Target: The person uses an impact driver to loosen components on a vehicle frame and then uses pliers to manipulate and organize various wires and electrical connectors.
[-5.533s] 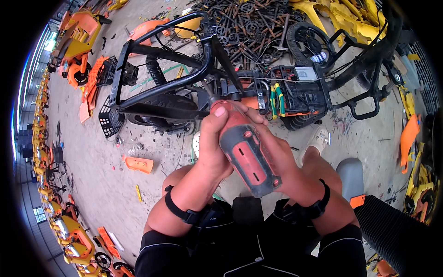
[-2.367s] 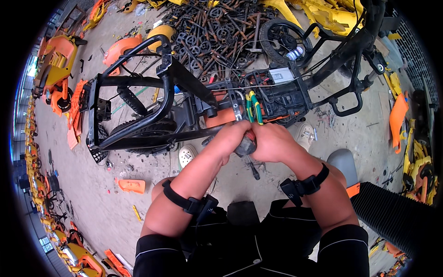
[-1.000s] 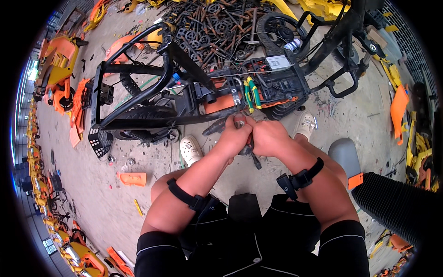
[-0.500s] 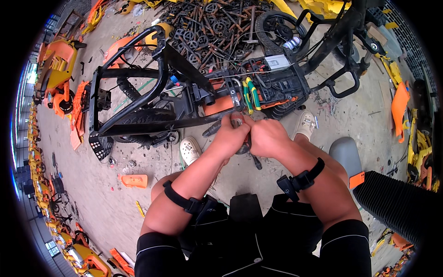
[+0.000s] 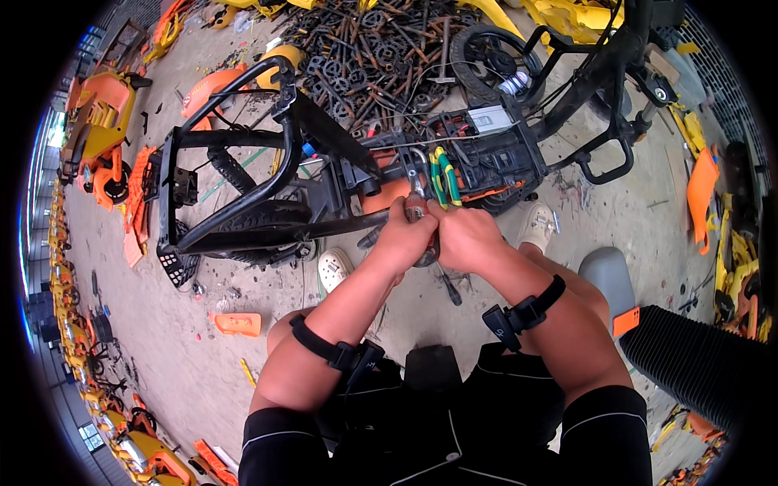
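Note:
Both my hands meet over a stripped black bike frame (image 5: 267, 174) lying on its side on the concrete. My left hand (image 5: 403, 236) and my right hand (image 5: 462, 239) close together round the grey and red power driver (image 5: 420, 217), whose tip presses into the frame's middle section beside an orange panel (image 5: 387, 194). Green-and-yellow handled pliers (image 5: 442, 175) rest on the frame just above my fingers. Most of the driver is hidden by my hands.
A heap of rusty metal parts (image 5: 381, 57) lies behind the frame. Orange and yellow plastic covers (image 5: 101, 130) are scattered left and right. A loose screwdriver (image 5: 447, 285) lies on the floor by my knees, an orange piece (image 5: 237, 324) at lower left, a black ribbed hose (image 5: 701, 364) at right.
Over the last seconds the driver went from being held up close to me down onto the frame. In the last second my hands barely shifted; the view moved slightly.

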Available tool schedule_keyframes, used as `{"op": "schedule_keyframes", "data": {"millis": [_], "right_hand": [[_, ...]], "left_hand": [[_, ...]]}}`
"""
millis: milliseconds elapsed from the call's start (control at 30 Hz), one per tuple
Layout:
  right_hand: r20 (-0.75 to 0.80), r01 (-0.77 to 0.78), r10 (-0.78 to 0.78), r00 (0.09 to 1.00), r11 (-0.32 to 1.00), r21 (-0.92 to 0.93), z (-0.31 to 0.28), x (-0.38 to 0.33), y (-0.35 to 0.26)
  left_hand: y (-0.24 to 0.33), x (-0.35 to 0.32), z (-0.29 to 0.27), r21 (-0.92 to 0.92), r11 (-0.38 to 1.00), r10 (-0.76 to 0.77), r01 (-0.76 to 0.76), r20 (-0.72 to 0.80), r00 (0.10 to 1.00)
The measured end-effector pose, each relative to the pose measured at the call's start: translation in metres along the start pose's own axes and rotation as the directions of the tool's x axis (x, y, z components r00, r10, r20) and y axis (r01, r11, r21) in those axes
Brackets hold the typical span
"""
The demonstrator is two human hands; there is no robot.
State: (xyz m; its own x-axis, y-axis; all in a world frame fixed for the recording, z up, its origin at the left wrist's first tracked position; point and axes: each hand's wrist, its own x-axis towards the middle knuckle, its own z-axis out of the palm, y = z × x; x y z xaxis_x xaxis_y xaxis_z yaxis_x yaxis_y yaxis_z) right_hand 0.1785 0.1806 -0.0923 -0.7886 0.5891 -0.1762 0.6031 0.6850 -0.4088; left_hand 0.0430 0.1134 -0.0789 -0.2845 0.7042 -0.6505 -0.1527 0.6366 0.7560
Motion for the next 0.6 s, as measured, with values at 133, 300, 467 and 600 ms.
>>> {"op": "schedule_keyframes", "data": {"millis": [133,300,467,600], "right_hand": [[0.023,-0.014,0.014,1.0,1.0,-0.005,-0.001,0.005,0.001],[0.04,-0.025,0.025,0.999,1.0,0.0,-0.004,0.01,0.001],[0.029,-0.023,0.024,0.999,1.0,-0.009,-0.002,0.011,0.003],[0.039,-0.029,0.029,0.999,0.999,-0.02,-0.004,0.011,0.002]], "left_hand": [[0.005,0.003,-0.001,0.011,1.0,-0.013,0.013,0.0,1.0],[0.001,0.014,-0.005,-0.02,1.0,-0.002,0.003,0.03,1.0],[0.004,0.014,-0.004,-0.023,1.0,-0.013,0.013,0.026,1.0],[0.013,0.007,-0.003,-0.017,1.0,-0.019,0.02,0.024,1.0]]}}
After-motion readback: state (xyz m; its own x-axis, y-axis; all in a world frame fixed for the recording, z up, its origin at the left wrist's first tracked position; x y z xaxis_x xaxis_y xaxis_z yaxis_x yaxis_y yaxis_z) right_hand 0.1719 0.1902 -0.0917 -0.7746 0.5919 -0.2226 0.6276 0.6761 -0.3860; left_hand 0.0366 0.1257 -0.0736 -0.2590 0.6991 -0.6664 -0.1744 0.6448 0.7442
